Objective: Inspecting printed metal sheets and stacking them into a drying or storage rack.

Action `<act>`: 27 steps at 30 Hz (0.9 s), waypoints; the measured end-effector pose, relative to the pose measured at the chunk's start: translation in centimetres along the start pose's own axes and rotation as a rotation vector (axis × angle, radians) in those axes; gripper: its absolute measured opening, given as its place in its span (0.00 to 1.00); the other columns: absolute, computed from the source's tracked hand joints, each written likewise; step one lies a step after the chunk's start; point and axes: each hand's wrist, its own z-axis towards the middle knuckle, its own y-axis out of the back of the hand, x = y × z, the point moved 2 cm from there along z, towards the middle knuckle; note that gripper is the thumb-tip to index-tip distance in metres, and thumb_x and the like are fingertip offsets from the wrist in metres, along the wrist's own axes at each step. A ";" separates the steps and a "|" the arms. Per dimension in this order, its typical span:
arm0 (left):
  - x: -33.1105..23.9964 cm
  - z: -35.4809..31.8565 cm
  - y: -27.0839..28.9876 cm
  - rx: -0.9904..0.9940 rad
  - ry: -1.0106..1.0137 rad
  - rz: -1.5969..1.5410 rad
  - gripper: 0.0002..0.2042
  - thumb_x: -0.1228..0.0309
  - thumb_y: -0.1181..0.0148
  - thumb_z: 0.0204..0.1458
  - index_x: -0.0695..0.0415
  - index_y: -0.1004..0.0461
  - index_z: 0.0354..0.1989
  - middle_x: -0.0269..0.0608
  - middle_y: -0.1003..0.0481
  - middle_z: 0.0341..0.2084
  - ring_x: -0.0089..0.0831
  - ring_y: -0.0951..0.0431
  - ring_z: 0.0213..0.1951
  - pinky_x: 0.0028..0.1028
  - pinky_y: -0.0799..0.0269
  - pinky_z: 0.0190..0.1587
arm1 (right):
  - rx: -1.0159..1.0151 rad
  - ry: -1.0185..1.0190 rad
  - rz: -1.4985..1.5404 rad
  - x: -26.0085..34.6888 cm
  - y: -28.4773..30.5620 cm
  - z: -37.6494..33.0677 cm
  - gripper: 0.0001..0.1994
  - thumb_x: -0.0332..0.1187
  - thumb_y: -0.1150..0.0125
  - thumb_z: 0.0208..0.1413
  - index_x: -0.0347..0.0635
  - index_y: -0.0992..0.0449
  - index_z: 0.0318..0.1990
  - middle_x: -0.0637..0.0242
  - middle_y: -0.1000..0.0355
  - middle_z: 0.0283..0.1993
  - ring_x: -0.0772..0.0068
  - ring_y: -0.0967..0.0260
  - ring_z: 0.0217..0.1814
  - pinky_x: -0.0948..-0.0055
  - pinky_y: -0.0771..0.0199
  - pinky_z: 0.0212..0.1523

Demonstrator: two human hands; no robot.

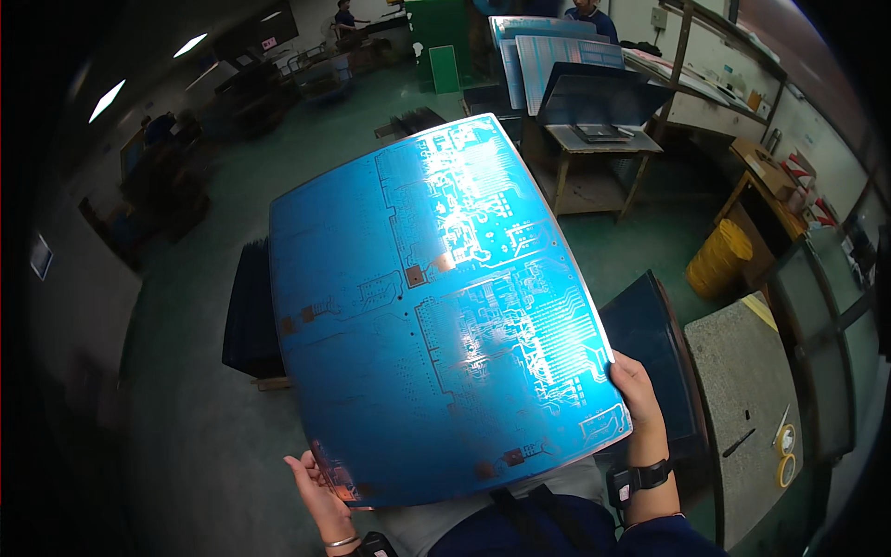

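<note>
Head view: big blue circuit panel (pixel 436 316) held up flat in front of the chest, tilted toward the ceiling lights, copper traces catching glare along the right half. Left hand (pixel 320 492) pinching the lower left corner, thumb on top and fingers curled underneath; right hand (pixel 636 390) gripping the lower right edge, fingers wrapped behind (watch on that wrist). Held only by the near edge, so probably a lot of leverage out at the far end: could flex or sag, slip out of that corner pinch, or pick up fingerprints and scratches on the coating where the thumbs press. Far corner also looks like it could clip the dark stack (pixel 255 316) on the floor below if lowered carelessly. Signs and packages: small pale framed notice (pixel 41 255) on the left wall, green board (pixel 445 69) standing upright at the back, red-and-white striped packs (pixel 809 190) on the shelf at right, yellow bin (pixel 719 258) by the bench, rolls of tape (pixel 787 453) on the grey worktop at lower right.
</note>
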 end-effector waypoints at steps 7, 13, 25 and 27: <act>-0.7 -0.3 -1.1 -0.051 0.020 0.005 0.25 0.47 0.66 0.57 0.55 0.35 0.22 0.31 0.30 0.19 0.17 0.30 0.23 0.17 0.32 0.25 | -0.003 -0.007 -0.022 -0.2 0.0 0.4 0.24 0.38 0.48 0.55 0.26 0.37 0.53 0.60 0.29 0.43 0.77 0.32 0.40 0.80 0.32 0.41; -1.9 -0.8 -0.7 0.189 0.017 -0.047 0.30 0.42 0.72 0.56 0.57 0.34 0.23 0.31 0.30 0.19 0.18 0.32 0.21 0.15 0.35 0.23 | -0.045 0.033 -0.114 -1.3 1.7 1.3 0.23 0.38 0.49 0.56 0.29 0.37 0.54 0.64 0.31 0.45 0.80 0.34 0.43 0.82 0.35 0.44; -2.1 -2.6 -3.6 0.114 0.032 0.088 0.37 0.38 0.77 0.53 0.64 0.32 0.33 0.36 0.28 0.27 0.19 0.31 0.30 0.18 0.36 0.36 | -0.033 -0.034 -0.254 -4.2 4.0 0.9 0.23 0.39 0.51 0.58 0.30 0.38 0.55 0.64 0.33 0.50 0.78 0.36 0.49 0.79 0.40 0.51; -1.9 -2.9 -3.7 0.188 0.039 0.061 0.38 0.38 0.78 0.53 0.65 0.32 0.35 0.38 0.28 0.29 0.20 0.30 0.32 0.19 0.35 0.38 | -0.076 -0.045 -0.236 -4.6 4.7 0.8 0.22 0.37 0.52 0.58 0.30 0.38 0.55 0.64 0.32 0.49 0.78 0.36 0.49 0.79 0.39 0.51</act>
